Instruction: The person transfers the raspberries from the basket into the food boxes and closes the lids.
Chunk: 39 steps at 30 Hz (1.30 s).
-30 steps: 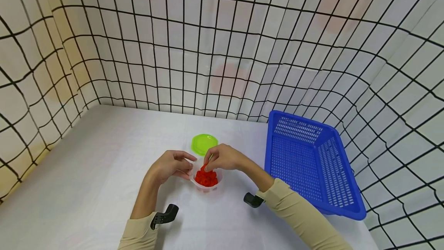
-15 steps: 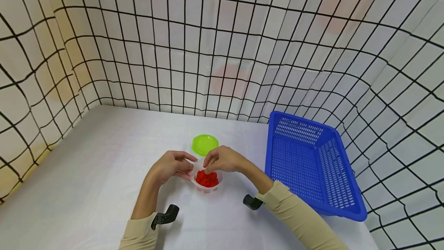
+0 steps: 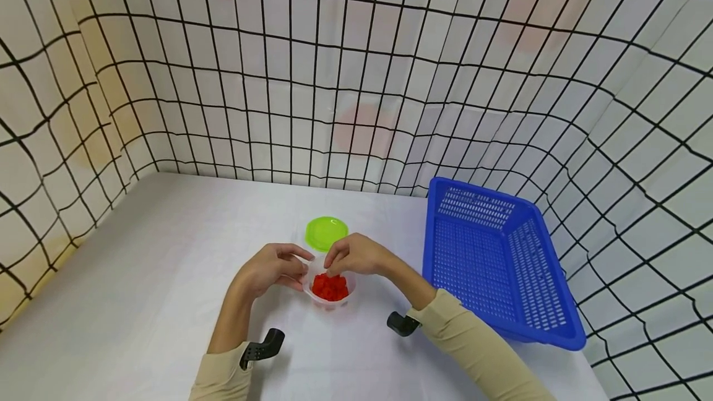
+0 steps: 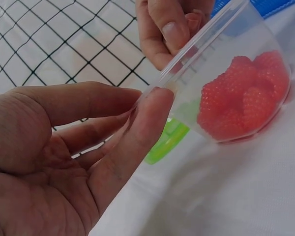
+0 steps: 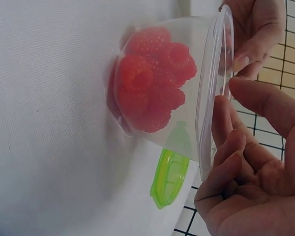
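Note:
A clear round plastic tub point(image 3: 328, 305) stands on the white cloth, with several red raspberries point(image 3: 330, 288) gathered at its bottom. My left hand point(image 3: 275, 271) pinches the tub's rim on the left side; in the left wrist view its fingertips point(image 4: 155, 101) meet at the rim. Over the tub's far right part hangs my right hand point(image 3: 359, 255), fingers loosely bent at the opening. In the right wrist view nothing shows between its thumb and forefinger. Just behind the tub lies a bright green lid point(image 3: 325, 233), flat on the cloth.
To the right stands a big blue perforated basket point(image 3: 473, 265), close to my right forearm. Black wire mesh point(image 3: 345, 88) with white sheeting behind it walls the table at the back and both sides. A black wrist camera point(image 3: 264, 346) sits on each sleeve.
A second ago my right hand held a raspberry over the tub; it has let go, and the berry now lies among the others. The left hand stays at the rim.

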Each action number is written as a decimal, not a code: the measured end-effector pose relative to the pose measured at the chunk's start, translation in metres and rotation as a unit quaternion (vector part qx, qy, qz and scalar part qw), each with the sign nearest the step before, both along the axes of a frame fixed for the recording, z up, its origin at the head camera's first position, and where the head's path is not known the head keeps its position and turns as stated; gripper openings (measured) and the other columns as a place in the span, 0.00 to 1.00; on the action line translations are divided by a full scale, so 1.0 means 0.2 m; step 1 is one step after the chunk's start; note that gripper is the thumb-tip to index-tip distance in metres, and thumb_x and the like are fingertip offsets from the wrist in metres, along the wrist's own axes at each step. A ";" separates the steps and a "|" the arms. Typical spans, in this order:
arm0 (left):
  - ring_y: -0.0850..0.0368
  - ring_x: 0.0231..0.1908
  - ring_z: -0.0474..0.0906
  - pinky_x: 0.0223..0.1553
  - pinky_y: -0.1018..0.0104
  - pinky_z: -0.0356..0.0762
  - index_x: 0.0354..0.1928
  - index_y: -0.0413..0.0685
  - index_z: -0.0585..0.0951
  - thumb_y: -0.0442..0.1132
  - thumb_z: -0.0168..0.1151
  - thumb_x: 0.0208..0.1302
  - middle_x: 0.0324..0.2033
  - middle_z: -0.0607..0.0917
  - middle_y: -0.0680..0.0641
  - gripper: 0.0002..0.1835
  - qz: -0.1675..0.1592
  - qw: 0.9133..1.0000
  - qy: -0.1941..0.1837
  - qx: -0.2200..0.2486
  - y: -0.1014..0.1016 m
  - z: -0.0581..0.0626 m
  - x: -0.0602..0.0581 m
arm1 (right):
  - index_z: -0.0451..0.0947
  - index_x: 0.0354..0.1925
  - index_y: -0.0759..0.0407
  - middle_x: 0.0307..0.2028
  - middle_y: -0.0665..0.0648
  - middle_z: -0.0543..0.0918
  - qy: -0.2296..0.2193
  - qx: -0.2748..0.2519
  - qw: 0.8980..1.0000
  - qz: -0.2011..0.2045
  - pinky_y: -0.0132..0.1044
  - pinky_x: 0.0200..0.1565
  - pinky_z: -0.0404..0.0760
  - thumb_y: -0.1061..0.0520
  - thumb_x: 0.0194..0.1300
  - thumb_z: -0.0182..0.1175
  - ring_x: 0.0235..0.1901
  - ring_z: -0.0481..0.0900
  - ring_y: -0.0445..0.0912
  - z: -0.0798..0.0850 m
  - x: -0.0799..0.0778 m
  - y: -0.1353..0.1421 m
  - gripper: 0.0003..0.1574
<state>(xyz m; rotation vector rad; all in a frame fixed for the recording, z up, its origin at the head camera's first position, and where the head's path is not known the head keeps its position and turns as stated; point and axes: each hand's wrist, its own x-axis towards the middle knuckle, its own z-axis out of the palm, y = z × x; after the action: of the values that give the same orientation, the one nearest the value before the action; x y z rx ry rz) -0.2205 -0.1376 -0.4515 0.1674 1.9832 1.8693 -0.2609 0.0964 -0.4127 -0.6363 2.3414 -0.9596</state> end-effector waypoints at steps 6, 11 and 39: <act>0.50 0.27 0.85 0.39 0.57 0.90 0.55 0.34 0.81 0.30 0.57 0.67 0.35 0.85 0.40 0.16 -0.022 0.998 -0.002 -0.059 -0.01 0.05 -0.03 | 0.87 0.41 0.57 0.33 0.49 0.88 -0.013 -0.008 0.999 -0.032 0.45 0.50 0.85 0.54 0.65 0.66 0.41 0.84 0.52 0.01 -0.03 0.02 0.10; 0.49 0.35 0.86 0.43 0.56 0.89 0.58 0.34 0.80 0.34 0.58 0.70 0.42 0.86 0.36 0.18 -0.029 0.996 0.004 -0.087 -0.03 0.10 -0.07 | 0.87 0.42 0.59 0.36 0.54 0.87 -0.039 -0.021 0.996 -0.082 0.39 0.45 0.88 0.51 0.67 0.65 0.37 0.84 0.49 0.05 -0.06 0.04 0.13; 0.47 0.44 0.85 0.57 0.56 0.84 0.63 0.26 0.74 0.28 0.48 0.72 0.52 0.82 0.32 0.21 0.130 0.981 -0.091 -0.111 0.05 0.08 -0.52 | 0.69 0.64 0.75 0.58 0.71 0.77 -0.197 -0.146 0.908 -0.339 0.47 0.61 0.82 0.60 0.74 0.45 0.47 0.79 0.55 -0.02 -0.37 0.04 0.27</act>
<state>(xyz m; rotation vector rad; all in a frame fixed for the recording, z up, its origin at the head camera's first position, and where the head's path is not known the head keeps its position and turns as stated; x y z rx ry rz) -0.3255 -0.1272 -0.4363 -0.3309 2.1465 1.7211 -0.3353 0.1036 -0.4160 0.3020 2.0699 -1.5865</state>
